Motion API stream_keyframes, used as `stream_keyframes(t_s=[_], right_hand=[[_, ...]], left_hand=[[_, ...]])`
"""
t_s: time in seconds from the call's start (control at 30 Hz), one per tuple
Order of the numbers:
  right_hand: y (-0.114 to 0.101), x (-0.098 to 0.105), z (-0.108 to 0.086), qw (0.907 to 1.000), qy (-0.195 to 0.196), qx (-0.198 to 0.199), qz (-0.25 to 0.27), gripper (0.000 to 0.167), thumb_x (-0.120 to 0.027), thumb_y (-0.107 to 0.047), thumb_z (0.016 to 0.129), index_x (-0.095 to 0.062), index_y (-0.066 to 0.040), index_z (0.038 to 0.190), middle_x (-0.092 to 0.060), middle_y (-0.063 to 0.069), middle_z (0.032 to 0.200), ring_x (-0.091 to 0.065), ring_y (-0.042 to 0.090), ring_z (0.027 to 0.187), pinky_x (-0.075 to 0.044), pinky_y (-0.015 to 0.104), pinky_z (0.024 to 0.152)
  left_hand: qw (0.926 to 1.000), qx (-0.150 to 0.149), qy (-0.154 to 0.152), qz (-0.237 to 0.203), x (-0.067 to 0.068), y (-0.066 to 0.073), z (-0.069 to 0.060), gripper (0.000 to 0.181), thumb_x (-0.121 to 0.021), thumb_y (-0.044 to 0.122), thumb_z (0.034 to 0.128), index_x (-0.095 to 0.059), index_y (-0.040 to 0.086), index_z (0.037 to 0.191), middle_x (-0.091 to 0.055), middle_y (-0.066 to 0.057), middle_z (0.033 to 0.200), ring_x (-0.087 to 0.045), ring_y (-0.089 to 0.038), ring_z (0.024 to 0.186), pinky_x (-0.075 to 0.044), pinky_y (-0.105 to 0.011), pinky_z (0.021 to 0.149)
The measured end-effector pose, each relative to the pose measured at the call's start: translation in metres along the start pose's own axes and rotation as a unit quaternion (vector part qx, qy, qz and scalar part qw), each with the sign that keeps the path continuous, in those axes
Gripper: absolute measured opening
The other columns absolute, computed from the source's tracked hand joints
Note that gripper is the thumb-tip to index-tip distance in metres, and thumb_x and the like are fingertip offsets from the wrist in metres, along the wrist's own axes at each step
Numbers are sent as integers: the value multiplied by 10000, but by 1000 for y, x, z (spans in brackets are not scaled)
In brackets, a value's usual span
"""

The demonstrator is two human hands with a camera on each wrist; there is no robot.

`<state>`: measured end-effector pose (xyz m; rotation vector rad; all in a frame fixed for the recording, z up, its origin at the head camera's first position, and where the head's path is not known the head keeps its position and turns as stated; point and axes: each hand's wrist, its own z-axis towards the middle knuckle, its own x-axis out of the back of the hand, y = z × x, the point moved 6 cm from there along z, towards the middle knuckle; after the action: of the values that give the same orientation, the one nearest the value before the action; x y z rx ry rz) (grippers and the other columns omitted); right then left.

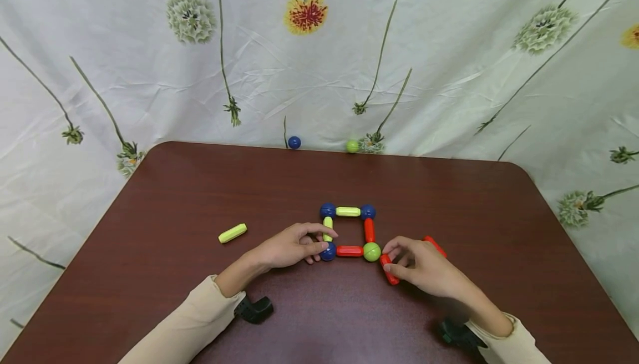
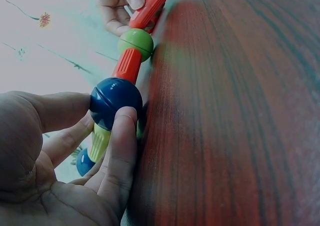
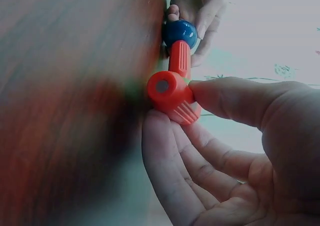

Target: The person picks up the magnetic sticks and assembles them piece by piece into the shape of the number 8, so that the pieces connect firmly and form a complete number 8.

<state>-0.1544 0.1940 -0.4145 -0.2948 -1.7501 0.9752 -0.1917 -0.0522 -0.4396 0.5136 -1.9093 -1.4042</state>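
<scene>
A square of magnetic rods and balls lies on the table, with blue balls at three corners and a green ball (image 1: 371, 251) at the near right one. Two of its sides are yellow rods (image 1: 348, 211) and two are red rods (image 1: 349, 251). My left hand (image 1: 294, 247) pinches the near left blue ball (image 2: 115, 102) between thumb and fingers. Beside the green ball, my right hand (image 1: 424, 267) pinches a loose red rod (image 1: 389, 269) by its sides. A metal disc shows in that rod's end in the right wrist view.
Another red rod (image 1: 435, 246) lies partly behind the right hand. A loose yellow rod (image 1: 232, 233) is on the left of the brown table (image 1: 199, 186). At the back edge sit a blue ball (image 1: 294, 142) and a green ball (image 1: 352, 146), against a flowered cloth (image 1: 319, 75).
</scene>
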Motion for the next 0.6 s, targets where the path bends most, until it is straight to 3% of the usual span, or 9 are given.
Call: stream_keyframes(t_s=[0.6], right_hand=[[2,-11,2,9980,-260,-127,561,450,-735,-209,922,-494,-1,1239,-674,52,998,-658,84,741,-542,242,738]], left_hand=[[10000,-1,-11,-27,0,0,0,308,-575,138,1022,-616,61,1317,-584,-97,1044,-633,-151,820,-551,-287,723]])
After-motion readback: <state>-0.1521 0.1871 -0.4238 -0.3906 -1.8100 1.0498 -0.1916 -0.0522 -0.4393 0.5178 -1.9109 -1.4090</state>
